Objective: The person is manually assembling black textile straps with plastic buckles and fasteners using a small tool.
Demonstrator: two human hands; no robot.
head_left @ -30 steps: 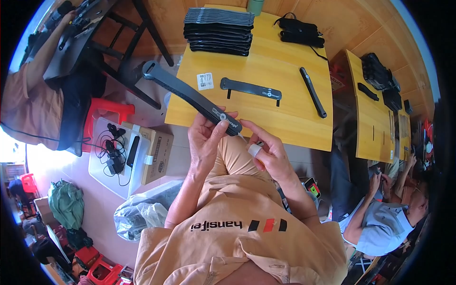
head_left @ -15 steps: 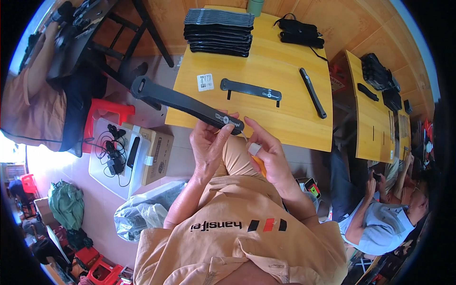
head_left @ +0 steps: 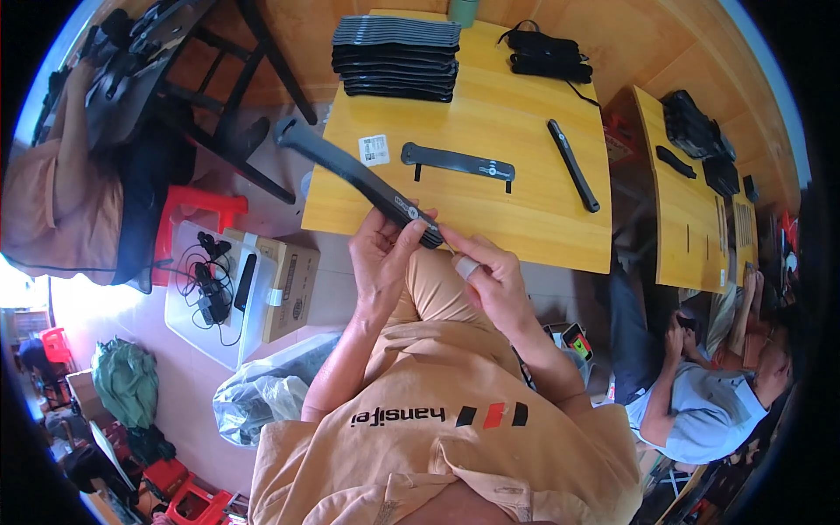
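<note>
A long black strap [head_left: 350, 172] with a slot at its far end points up and to the left, above the table's near edge. My left hand [head_left: 379, 264] is closed around its near end, thumb on top by the pale print. At that same end, the fingers of my right hand [head_left: 494, 278] are closed, index finger touching the strap. A pale wrap [head_left: 467, 268] covers part of one right-hand digit. The small orange-handled tool in that hand is almost wholly hidden, and its kind is unclear. Another black strap [head_left: 459, 163] lies flat ahead, with two short black tabs below it.
On the yellow table [head_left: 525, 227] are a tall stack of black straps [head_left: 395, 61], a white label [head_left: 374, 150], a narrow black strap [head_left: 573, 166] and folded black bundles [head_left: 549, 54]. A clear bin [head_left: 197, 324] and carton [head_left: 293, 289] stand left. People sit on both sides.
The strap's near end has dropped slightly, and its far end has swung up and right. My right index finger has come against the strap; the orange handle, visible before, is now mostly covered.
</note>
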